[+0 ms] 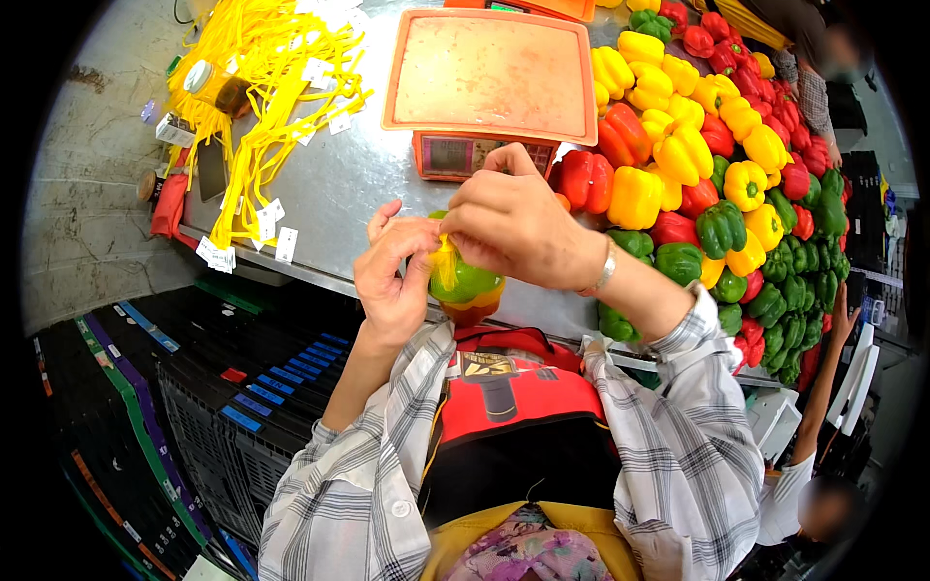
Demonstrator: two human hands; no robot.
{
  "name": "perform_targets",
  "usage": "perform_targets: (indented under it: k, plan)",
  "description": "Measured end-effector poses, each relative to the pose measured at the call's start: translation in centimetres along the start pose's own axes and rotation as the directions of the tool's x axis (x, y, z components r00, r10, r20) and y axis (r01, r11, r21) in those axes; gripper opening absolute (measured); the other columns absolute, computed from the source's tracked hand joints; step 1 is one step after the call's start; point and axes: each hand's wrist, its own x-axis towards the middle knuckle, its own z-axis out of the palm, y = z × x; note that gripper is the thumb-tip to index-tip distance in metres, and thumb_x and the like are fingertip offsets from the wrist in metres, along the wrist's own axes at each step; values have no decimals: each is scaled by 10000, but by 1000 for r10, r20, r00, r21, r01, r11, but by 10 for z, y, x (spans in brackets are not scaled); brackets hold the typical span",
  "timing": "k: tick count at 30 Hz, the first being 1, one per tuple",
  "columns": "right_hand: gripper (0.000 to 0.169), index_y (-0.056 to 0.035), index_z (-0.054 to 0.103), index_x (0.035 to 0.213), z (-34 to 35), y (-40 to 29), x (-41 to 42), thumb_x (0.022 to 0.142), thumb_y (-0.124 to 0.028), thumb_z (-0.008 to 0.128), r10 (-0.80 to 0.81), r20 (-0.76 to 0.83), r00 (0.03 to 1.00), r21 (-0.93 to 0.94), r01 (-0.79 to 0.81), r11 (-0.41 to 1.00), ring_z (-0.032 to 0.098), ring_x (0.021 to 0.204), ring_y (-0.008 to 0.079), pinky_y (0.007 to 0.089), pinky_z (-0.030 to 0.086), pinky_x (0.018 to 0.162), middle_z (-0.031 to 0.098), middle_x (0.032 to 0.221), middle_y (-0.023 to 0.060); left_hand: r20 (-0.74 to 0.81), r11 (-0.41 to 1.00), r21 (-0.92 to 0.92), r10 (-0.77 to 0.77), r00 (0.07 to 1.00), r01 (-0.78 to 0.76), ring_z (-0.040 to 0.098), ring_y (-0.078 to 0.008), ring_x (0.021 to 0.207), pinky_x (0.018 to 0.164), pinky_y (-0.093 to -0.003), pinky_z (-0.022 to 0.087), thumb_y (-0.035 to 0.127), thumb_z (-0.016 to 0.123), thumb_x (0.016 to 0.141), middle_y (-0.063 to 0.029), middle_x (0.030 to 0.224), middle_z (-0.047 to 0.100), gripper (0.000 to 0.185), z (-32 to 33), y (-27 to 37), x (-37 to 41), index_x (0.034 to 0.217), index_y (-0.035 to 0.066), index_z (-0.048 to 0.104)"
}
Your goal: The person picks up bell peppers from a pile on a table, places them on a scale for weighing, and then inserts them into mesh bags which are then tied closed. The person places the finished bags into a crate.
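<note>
A yellow mesh bag [445,269] hangs at the front edge of the metal table, with green, yellow and red bell peppers [471,285] stacked inside it. My left hand [394,279] pinches the gathered mesh at its top between thumb and fingers. From the other side my right hand [512,218] grips the same gathered top, and its bent fingers hide the very end of the mesh. Just beyond my hands stands an orange weighing scale [490,72] with a bare flat pan.
Yellow mesh sleeves [269,109] with white tags heap at the left of the metal table [327,185], beside a jar [218,88] and a phone [211,168]. Loose bell peppers [683,152] pile up on the right. Black crates [225,428] stand below left. Two people are at the right.
</note>
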Motion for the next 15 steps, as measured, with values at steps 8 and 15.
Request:
perform_targets:
  k: [8,15]
  plan:
    - [181,-105,650,979,-1,-15,-10,800,-87,674,327,-25,945,192,-317,929,554,782,182,353,398,805,606,884,19,22,999,49,17,1000,-18,655,-198,851,1041,-486,321,-2,646,861,-68,899,697,72,1,2,1,887,56,613]
    - [201,-93,630,996,-20,-3,-4,797,-98,652,-102,118,988,-180,122,976,553,803,170,371,387,825,578,878,13,26,999,42,15,1000,-16,650,-198,881,1058,-522,325,-9,636,876,-74,885,694,58,1,1,2,892,41,611]
